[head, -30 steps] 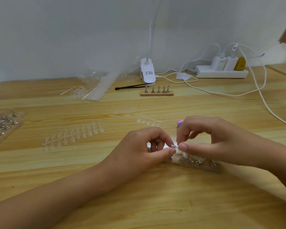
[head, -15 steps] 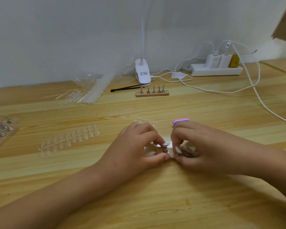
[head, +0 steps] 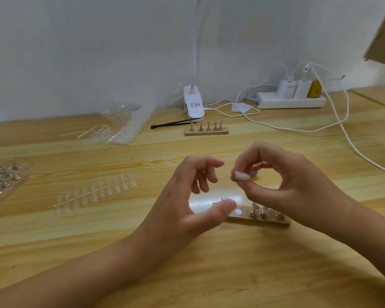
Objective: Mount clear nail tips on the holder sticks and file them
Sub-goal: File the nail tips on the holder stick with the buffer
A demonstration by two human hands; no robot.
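My right hand (head: 285, 185) is raised above the table and pinches a small holder stick (head: 235, 177) with a grey metal foot between thumb and forefinger. Just below it lies the wooden base (head: 269, 221) with three metal holder sticks standing in it and one bare round magnet spot (head: 238, 211) near its left end. My left hand (head: 187, 201) hovers to the left of the base with relaxed fingers, holding nothing, its thumb tip beside the base's left end. A strip of clear nail tips (head: 93, 194) lies flat to the left.
A second wooden base (head: 206, 131) with several sticks stands at the back, by black tweezers (head: 171, 124) and a white lamp clamp (head: 193, 103). Bags of nail tips (head: 120, 127) lie back left, loose holders (head: 0, 181) far left. A power strip (head: 291, 102) and white cable (head: 351, 143) are on the right.
My right hand has risen off the wooden base with one holder stick in its pinch. My left hand has let go, opened and drawn slightly left.
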